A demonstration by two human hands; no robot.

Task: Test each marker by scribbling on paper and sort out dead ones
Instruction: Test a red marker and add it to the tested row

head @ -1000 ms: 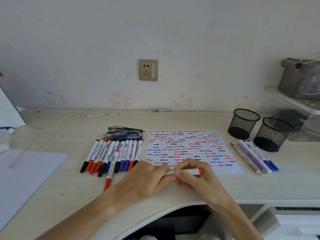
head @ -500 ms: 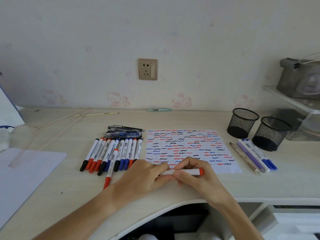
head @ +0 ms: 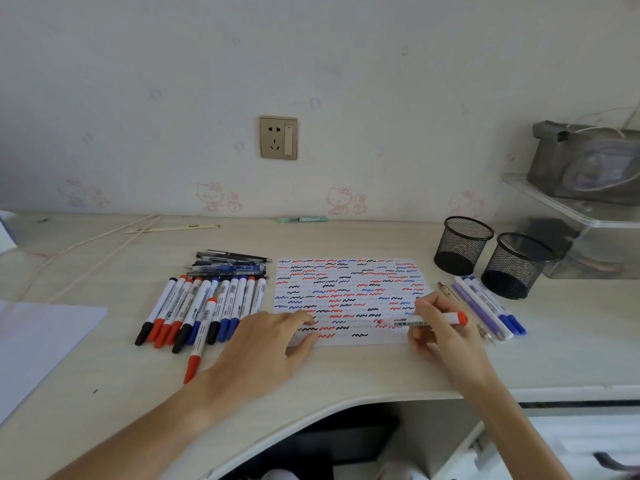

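Right hand (head: 440, 327) pinches red marker (head: 424, 320), uncapped tip down on scribbled paper (head: 349, 289). Left hand (head: 273, 341) lies flat on the paper's near-left corner. Marker row (head: 204, 306) left of the paper on the worktop (head: 104, 375); two mesh cups (head: 488, 254) far right.

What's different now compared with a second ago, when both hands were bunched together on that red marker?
The hands parted. The right hand carried the red marker rightward, tip now on the paper. The left hand let go and lies flat on the paper's corner. The marker row and mesh cups stayed put.
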